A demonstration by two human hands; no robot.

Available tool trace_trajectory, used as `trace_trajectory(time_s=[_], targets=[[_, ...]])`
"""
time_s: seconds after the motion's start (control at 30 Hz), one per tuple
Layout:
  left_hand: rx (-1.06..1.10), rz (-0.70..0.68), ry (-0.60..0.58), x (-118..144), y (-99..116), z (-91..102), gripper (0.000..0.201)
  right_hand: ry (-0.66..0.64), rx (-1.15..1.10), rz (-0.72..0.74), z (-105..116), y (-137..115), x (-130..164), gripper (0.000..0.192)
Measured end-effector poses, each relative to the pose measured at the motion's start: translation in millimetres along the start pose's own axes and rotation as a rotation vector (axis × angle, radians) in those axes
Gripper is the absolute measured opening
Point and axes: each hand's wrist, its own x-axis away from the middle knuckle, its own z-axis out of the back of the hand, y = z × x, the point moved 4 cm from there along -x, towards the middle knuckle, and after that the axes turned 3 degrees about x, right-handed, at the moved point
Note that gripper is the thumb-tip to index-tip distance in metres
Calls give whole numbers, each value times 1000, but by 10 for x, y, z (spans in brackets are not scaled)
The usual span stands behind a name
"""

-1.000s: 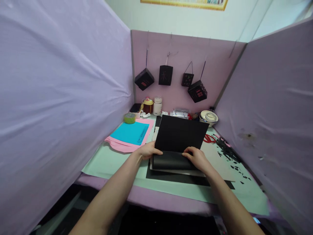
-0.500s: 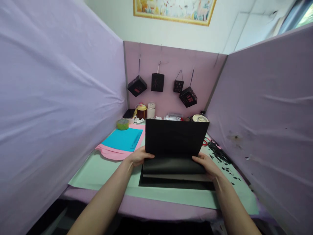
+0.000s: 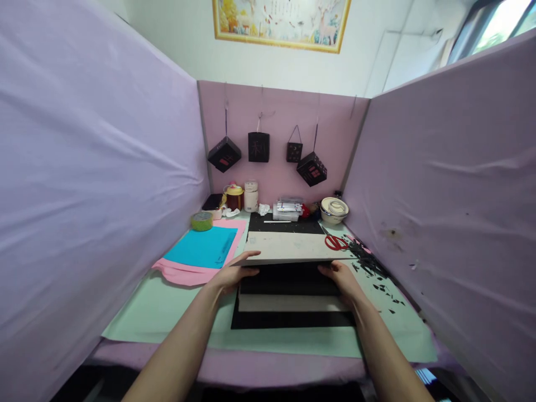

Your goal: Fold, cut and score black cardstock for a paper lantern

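Note:
Black card [image 3: 291, 279] lies between my hands near the front of the table, with its upper edge seen almost edge-on. My left hand [image 3: 234, 273] grips its left side, thumb on the near face and index finger stretched along the upper edge. At the right side my right hand [image 3: 341, 279] pinches it between thumb and fingers, most of which are hidden behind. Beneath it, a pale strip of board [image 3: 293, 303] and a larger black sheet [image 3: 293, 320] show. Just beyond is a beige board [image 3: 288, 244], with red-handled scissors [image 3: 335, 242] overlapping its right end.
Blue sheet [image 3: 203, 247], pink paper [image 3: 176, 274] and a tape roll [image 3: 201, 221] lie left. Black scraps [image 3: 371, 262] scatter right. At the back are a white pen [image 3: 277, 222], a plastic box [image 3: 288, 209] and a bowl [image 3: 334, 211]. Purple cloth partitions [image 3: 444, 184] enclose the table.
The black card's raised panel has tipped down from upright, uncovering the beige board, scissors and pen behind it. Both hands keep hold of its sides. The camera view has shifted slightly.

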Motion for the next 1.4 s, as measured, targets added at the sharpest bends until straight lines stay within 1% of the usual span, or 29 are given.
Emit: trace_trajectory(time_s=[0.13, 0.27, 0.37, 0.43, 0.53, 0.63, 0.7, 0.77, 0.87, 1.13, 1.33, 1.4], targets=[[14, -31, -49, -12, 4, -47, 62, -41, -26, -8, 5, 44, 9, 36], [67, 30, -68, -25, -17, -100, 61, -105, -89, -50, -7, 38, 52, 38], [104, 27, -74, -25, -11, -124, 63, -140, -110, -79, -2, 11, 88, 38], [111, 20, -70, -21, 4, -130, 63, -153, -131, -87, 24, 7, 107, 34], [94, 3, -19, -14, 35, -115, 62, -187, -165, -116, 69, 47, 127, 22], [112, -23, 34, -9, 54, -105, 61, -173, -129, -154, 110, 107, 129, 19], [149, -18, 20, -8, 46, -126, 52, -160, -94, -168, 117, 126, 125, 20], [202, 11, -22, -6, 26, -157, 41, -162, -69, -175, 107, 127, 123, 21], [243, 36, -13, -2, -1, -158, 34, -149, -56, -170, 92, 119, 122, 27], [289, 38, 2, 2, -33, -125, 36, -172, -97, -175, 68, 129, 139, 34], [300, 45, 3, 2, -42, -116, 37, -158, -85, -188, 86, 147, 142, 24], [298, 49, 6, -5, -56, -103, 37, -156, -92, -187, 90, 150, 147, 24]])
